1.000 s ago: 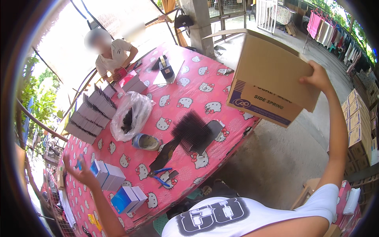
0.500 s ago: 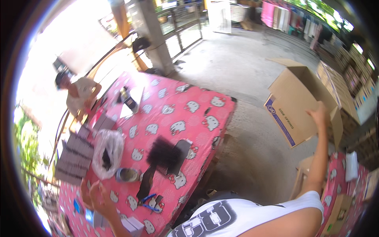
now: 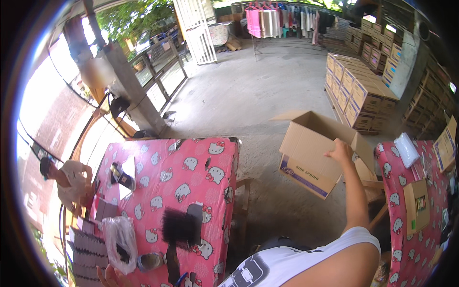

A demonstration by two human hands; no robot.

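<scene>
An open cardboard box (image 3: 306,167) hangs over the concrete floor (image 3: 215,103), between the pink-covered left worktop (image 3: 184,165) and the right worktop (image 3: 400,260). The right hand (image 3: 341,152) has its grip closed on the box's near upper edge, thumb against the outer face; the left hand (image 3: 110,278), low by the clear plastic bag (image 3: 112,237), has its fingers spread and seems to hold nothing. Held from one side, the box would likely handle best with a firm pinch close to the rim, the wrist set against tipping, and the loose flaps clear of the right worktop's edge; the left hand could steady it. The right fingertips are hidden past the rim, the box's floor is too dark to read, and whether its far corner touches the wooden frame (image 3: 377,217) cannot be told. The lower edge crops the left hand.
</scene>
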